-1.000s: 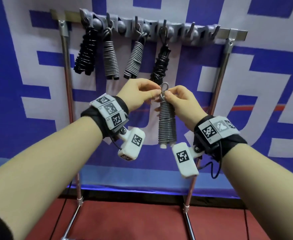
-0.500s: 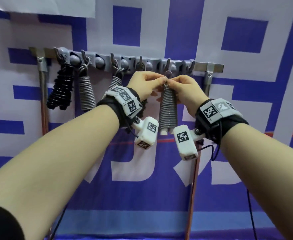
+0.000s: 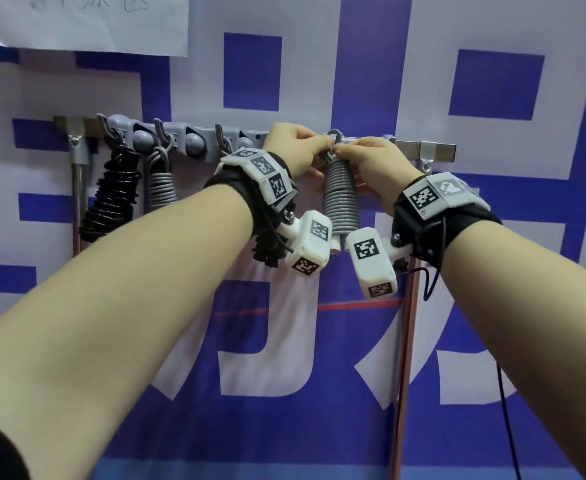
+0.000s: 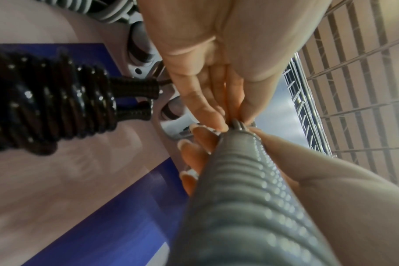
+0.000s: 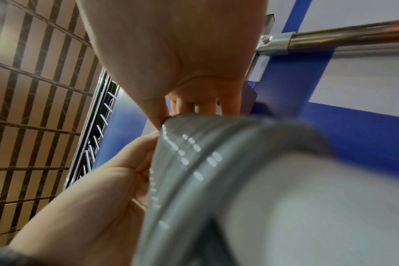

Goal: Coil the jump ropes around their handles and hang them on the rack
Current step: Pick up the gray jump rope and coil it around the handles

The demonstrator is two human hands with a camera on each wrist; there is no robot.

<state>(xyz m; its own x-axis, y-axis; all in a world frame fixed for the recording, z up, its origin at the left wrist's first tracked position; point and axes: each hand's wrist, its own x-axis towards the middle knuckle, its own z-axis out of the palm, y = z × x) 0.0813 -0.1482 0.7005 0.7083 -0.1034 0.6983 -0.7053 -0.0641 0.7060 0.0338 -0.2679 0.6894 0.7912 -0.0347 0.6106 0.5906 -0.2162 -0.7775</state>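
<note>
- The grey jump rope coiled tight around its handles (image 3: 340,194) hangs upright just below the long grey plastic rack with hooks (image 3: 194,142), its small loop (image 3: 334,135) raised to the bar.
- The left hand (image 3: 293,150) and the right hand (image 3: 376,161) both pinch the top of this coil, just under the loop.
- I judge the bundle light and rather stiff; the glossy cord may slide, so the neck under the loop is the best place to hold.
- On the rack, left of the hands, hang a black coiled rope (image 3: 111,199) and another grey coil (image 3: 161,185); a second black coil (image 4: 48,111) hangs just beside the left hand and could hinder it.
</note>
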